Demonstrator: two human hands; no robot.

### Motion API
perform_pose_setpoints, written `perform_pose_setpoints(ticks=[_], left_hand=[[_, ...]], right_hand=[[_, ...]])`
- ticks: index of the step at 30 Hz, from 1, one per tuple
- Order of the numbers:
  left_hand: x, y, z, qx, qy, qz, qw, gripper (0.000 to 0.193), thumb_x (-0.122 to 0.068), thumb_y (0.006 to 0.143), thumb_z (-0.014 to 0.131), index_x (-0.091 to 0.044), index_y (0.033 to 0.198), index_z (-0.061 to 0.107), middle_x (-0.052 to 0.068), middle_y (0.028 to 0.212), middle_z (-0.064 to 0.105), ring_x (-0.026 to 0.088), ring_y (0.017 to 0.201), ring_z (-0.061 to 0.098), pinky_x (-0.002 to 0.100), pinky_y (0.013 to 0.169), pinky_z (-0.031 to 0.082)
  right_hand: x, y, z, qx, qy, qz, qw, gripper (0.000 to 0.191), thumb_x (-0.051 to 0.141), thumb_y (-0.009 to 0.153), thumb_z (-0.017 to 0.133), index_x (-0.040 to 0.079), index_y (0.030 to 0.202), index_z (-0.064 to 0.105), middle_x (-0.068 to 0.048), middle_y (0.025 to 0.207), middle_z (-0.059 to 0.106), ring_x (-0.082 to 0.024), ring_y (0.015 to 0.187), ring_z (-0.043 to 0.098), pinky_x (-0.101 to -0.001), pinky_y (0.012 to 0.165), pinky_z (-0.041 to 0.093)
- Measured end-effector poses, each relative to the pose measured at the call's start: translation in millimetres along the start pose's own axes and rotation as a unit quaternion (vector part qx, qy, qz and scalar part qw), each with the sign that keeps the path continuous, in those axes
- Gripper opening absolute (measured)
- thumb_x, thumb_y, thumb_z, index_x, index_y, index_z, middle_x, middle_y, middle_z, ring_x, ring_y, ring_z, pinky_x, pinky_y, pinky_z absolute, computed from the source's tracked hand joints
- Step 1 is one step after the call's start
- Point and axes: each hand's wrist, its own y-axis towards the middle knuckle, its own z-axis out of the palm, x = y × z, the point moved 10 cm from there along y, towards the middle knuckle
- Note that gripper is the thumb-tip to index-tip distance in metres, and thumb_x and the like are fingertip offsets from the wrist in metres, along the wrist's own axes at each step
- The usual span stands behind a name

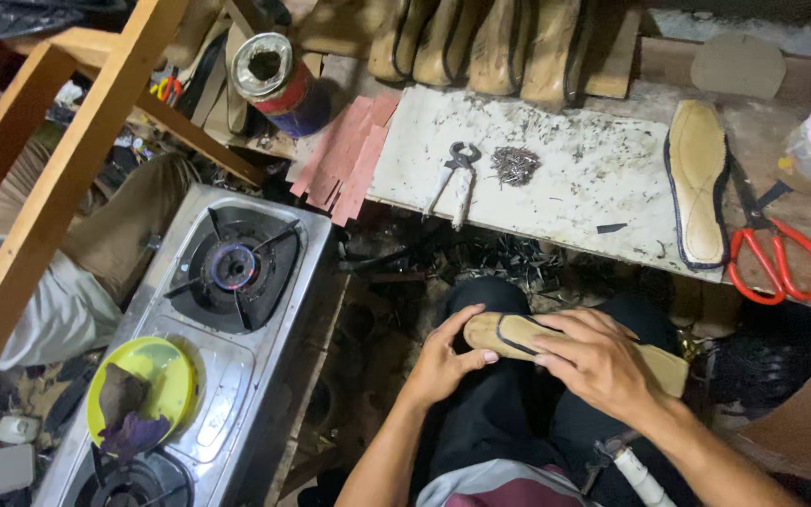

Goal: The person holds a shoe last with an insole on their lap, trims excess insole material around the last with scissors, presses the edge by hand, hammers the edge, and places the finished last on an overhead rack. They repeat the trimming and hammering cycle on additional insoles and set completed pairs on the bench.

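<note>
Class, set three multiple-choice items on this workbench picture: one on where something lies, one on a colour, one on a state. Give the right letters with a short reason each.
1. Where do the pincers lie?
A. on the white board, beside the heap of nails
B. on the stove
C. in the yellow bowl

2. What colour are the handles of the scissors?
A. blue
B. red
C. green

3. What is the state of the stove's far burner?
A. covered by a pot
B. unlit
C. lit, with a small blue flame

Answers: 1 A, the pincers rest on the board just left of the nails. 2 B, both loops are red. 3 C, a blue ring glows at the burner's centre with nothing on it, while the left hand and right hand hold a shoe last over the lap.
</note>
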Motion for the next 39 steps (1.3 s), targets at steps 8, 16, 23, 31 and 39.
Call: perform_pose_setpoints(ticks=[8, 16, 23, 31, 39], left_hand=[[8.2, 5.5, -9.2, 0.032, -0.034, -0.073, 0.996, 0.078, -0.024, 0.072, 0.088, -0.006, 0.143, 0.059, 0.010, 0.135, 0.067, 0.021, 0.111, 0.063, 0.038, 0.095, 0.052], [-20.1, 9.1, -14.2, 0.030, 0.055, 0.047, 0.997, 0.078, -0.026, 0.076, 0.090, -0.003, 0.144, 0.059, 0.016, 0.140, 0.066, 0.024, 0.131, 0.061, 0.037, 0.113, 0.045], [-32.6, 0.7, -12.7, 0.024, 0.234, 0.015, 0.972, 0.087, -0.034, 0.073, 0.090, -0.003, 0.146, 0.054, 0.016, 0.112, 0.068, 0.028, 0.104, 0.064, 0.041, 0.090, 0.053], [33.2, -4.1, 24.2, -0.036, -0.123, -0.115, 0.985, 0.046, -0.024, 0.098, 0.069, -0.001, 0.134, 0.054, 0.012, 0.101, 0.069, 0.015, 0.076, 0.068, 0.028, 0.059, 0.057], [11.1, -46.4, 18.9, -0.054, -0.183, -0.028, 0.981, 0.039, -0.011, 0.093, 0.067, -0.002, 0.129, 0.056, 0.014, 0.137, 0.056, 0.021, 0.103, 0.065, 0.033, 0.070, 0.061]], right_hand=[[19.7, 22.4, 25.4, -0.011, 0.057, -0.027, 0.998, 0.030, 0.019, 0.078, 0.078, 0.004, 0.104, 0.079, -0.013, 0.125, 0.072, -0.032, 0.114, 0.066, -0.0424, 0.097, 0.050], [22.9, 28.3, 29.4, -0.003, 0.051, -0.038, 0.998, 0.028, 0.018, 0.077, 0.078, 0.005, 0.103, 0.079, -0.012, 0.124, 0.072, -0.032, 0.114, 0.068, -0.0420, 0.097, 0.051], [24.6, 24.7, 29.1, -0.009, 0.031, -0.028, 0.999, 0.030, 0.019, 0.076, 0.079, 0.003, 0.101, 0.074, -0.012, 0.122, 0.072, -0.033, 0.113, 0.068, -0.0426, 0.096, 0.053], [40.8, -10.1, 4.2, -0.057, -0.065, -0.096, 0.992, 0.035, 0.025, 0.065, 0.083, 0.010, 0.096, 0.077, -0.013, 0.127, 0.068, -0.039, 0.124, 0.057, -0.0596, 0.105, 0.034], [-67.5, -123.7, -26.2, -0.177, 0.348, 0.282, 0.876, 0.070, 0.023, 0.090, 0.069, 0.004, 0.152, 0.044, -0.015, 0.139, 0.063, -0.020, 0.124, 0.060, -0.0350, 0.104, 0.047]])
